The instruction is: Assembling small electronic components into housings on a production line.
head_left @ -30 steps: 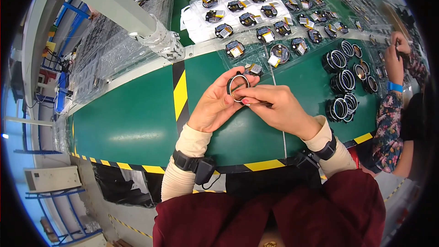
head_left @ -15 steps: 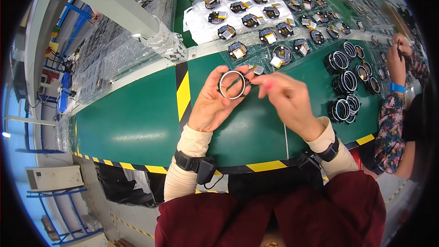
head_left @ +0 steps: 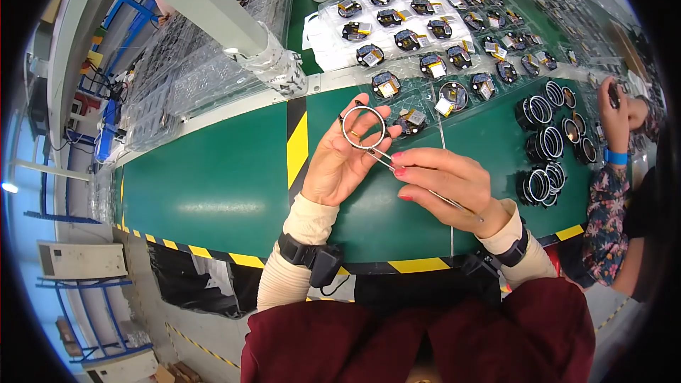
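Fingers of the left hand (head_left: pixel 335 168) cradle a thin round silver ring (head_left: pixel 343 128); fingers of the right hand (head_left: pixel 461 181) hold slim steel tweezers (head_left: pixel 448 201)

The green flat-topped bench (head_left: pixel 213 177) carries the work, its near edge banded in yellow-and-black striped tape (head_left: pixel 420 266). Across its far edge lies a clear moulded plastic tray (head_left: pixel 422 96), set with round dark circuit assemblies (head_left: pixel 386 85). Toward the bench's right end stand clustered stacks of black rings with silver rims (head_left: pixel 545 143).

The silver ring is held up above the bench, well in from the near edge and just short of the tray. The left fingers curl behind it and the palm faces up. The right thumb lies below the tweezers, the forefingers above. The tweezers' prongs point at the ring's lower rim and seem to touch it; whether the tips grip anything is too small to tell.

To work well here, I would steady the ring by its outer edge, keep the opening clear of fingers, and bring the tips in at a shallow angle. A light squeeze should spare the rim from scratches, and bracing one hand against the other would help.
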The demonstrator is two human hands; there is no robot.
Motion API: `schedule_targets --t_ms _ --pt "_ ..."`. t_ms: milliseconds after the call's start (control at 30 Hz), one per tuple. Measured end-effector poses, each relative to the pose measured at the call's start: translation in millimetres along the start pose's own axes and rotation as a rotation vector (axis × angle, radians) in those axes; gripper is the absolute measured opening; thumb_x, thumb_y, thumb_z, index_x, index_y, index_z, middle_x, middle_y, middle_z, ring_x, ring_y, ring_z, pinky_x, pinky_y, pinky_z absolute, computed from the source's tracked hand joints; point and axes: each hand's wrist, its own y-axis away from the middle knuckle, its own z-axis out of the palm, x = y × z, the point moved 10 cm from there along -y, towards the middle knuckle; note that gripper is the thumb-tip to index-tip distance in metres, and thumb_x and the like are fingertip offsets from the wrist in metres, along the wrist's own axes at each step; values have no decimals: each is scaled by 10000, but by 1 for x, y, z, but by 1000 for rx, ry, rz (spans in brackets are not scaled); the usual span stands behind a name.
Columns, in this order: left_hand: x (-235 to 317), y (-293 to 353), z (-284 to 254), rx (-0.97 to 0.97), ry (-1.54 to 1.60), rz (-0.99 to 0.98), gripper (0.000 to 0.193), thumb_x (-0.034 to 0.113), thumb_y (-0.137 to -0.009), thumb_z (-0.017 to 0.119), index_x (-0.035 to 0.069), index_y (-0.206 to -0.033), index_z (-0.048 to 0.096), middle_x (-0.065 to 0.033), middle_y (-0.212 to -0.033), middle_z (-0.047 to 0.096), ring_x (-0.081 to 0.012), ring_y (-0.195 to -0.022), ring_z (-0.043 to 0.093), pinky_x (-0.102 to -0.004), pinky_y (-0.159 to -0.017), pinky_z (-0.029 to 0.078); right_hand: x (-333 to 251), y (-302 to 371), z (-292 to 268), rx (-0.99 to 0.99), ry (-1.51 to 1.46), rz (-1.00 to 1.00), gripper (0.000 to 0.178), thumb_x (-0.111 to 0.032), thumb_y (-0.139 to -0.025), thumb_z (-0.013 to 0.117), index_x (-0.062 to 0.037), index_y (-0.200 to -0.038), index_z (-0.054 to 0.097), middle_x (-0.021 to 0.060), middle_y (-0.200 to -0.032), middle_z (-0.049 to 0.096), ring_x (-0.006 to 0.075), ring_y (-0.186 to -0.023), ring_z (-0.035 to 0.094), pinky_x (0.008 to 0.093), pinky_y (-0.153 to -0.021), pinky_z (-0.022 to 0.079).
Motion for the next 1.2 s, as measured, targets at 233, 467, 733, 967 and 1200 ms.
schedule_targets --t_ms 233,467,733,967,1200 --pt "-1 0 -2 -5 6 -6 757 346 -758 662 99 -1344 251 -137 -1299 412 -337 -1155 458 -357 -966 414 -2 2 3 -25 31 -31 273 23 -667 693 30 -927 611 163 -992 605 247 -788 631 293 -640 519" --pt "-4 0 2 -21 -25 -40 756 351 -772 652 96 -1350 237 -140 -1288 421 -332 -1143 470 -363 -957 420 -3 2 3 -14 37 -43 284 27 -665 694 22 -936 610 161 -991 606 249 -784 634 293 -635 523" --pt "-5 0 3 -15 -32 -59 765 370 -767 653 80 -1342 240 -148 -1274 429 -316 -1109 501 -354 -941 432 -6 2 4 -36 58 -65 279 36 -663 692 17 -929 610 157 -982 610 248 -782 638 293 -635 525" --pt "-5 0 4 -23 -41 -59 782 398 -756 655 69 -1335 245 -155 -1254 438 -299 -1086 517 -351 -930 441 -6 2 4 -26 60 -62 272 47 -656 691 17 -915 613 154 -971 612 244 -781 639 290 -630 527" --pt "-5 1 5 -43 -10 -65 799 414 -759 645 59 -1343 232 -159 -1244 443 -287 -1070 526 -364 -926 443 -5 2 2 -17 68 -66 277 52 -652 691 15 -916 614 150 -968 613 241 -773 639 287 -624 525"
